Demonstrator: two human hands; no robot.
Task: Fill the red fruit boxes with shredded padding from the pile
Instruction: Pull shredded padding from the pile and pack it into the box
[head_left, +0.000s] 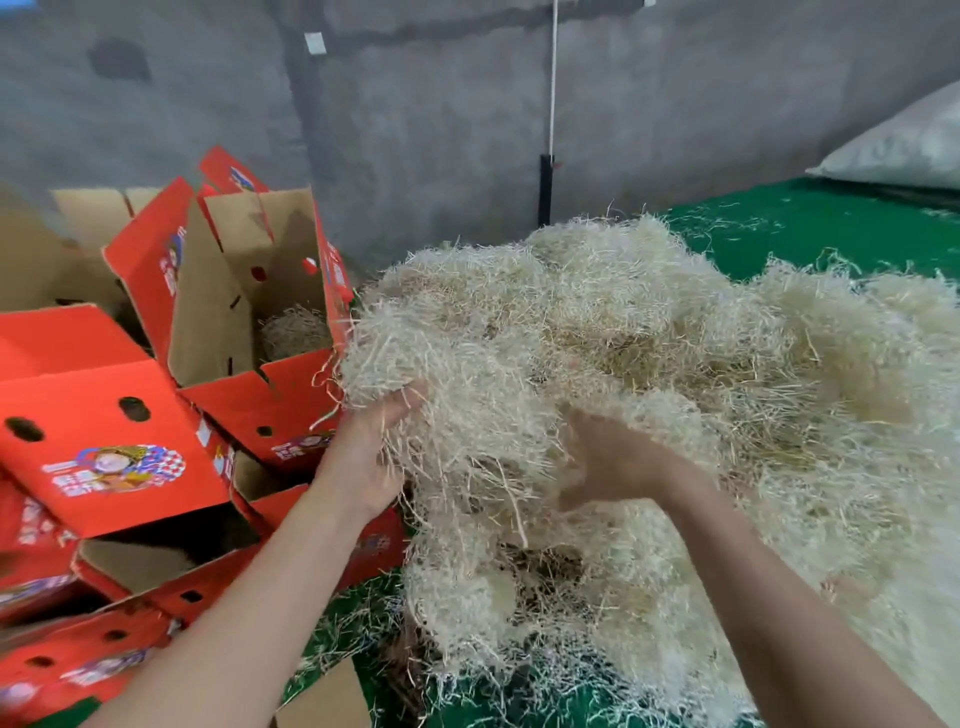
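The fingers (413, 392) of our left hand (371, 457) lie nearly straight, spread narrowly against the left edge of a raised clump of shredded padding (467, 338), palm turned toward it and the tips lost among the strands. Our right hand (618, 462) is sunk into the same clump from the other side, back of the hand toward us. Its fingers are buried and blurred, so we cannot tell whether they curl round the strands or lie flat.

The clump hangs loosely between the two hands, with long strands trailing below them, and joins the big pile (779, 389) that spreads to the right over the green surface (831, 234). Stray shreds lie scattered on the green near our forearms.

Just left of the clump stands an open box (218, 322), tilted, flaps up, with a small wad of padding (296, 332) on its bottom. Around and below it the other red fruit boxes (104, 431) lie heaped at odd angles, touching one another.

Behind everything runs a grey wall (441, 130) with a white cord (553, 78) hanging down it. A pale sack (904, 145) rests at the far right.
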